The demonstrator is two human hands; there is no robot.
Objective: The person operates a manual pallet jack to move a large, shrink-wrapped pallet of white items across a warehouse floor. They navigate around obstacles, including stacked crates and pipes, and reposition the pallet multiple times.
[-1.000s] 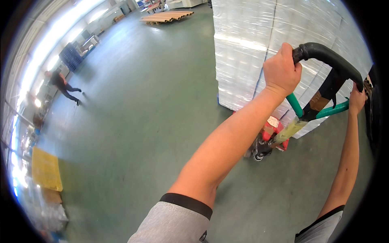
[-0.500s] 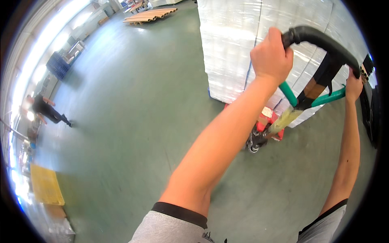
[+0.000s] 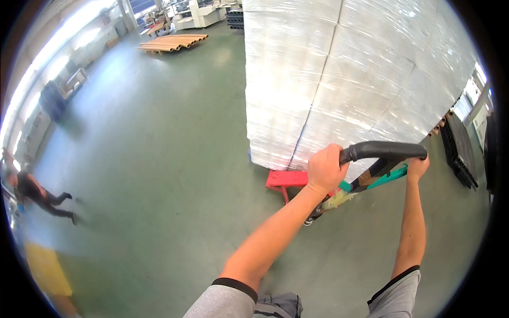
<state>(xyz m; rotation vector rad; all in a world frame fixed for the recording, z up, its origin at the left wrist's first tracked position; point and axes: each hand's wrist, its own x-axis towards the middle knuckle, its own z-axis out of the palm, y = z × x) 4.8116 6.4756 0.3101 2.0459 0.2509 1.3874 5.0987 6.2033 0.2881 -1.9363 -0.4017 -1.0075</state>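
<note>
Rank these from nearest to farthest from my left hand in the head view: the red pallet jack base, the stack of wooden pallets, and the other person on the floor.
From the left hand, gripping the black handle:
1. Red pallet jack base, just left of the hand, under the wrapped load.
2. Stack of wooden pallets, far back, upper left.
3. Other person, far left edge.

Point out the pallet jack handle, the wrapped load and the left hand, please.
Handle (image 3: 383,150): head view, on the top black grip bar.
Wrapped load (image 3: 339,79): head view, on its film-covered front face.
Left hand (image 3: 324,170): head view, on the back of the hand gripping the handle.
</note>
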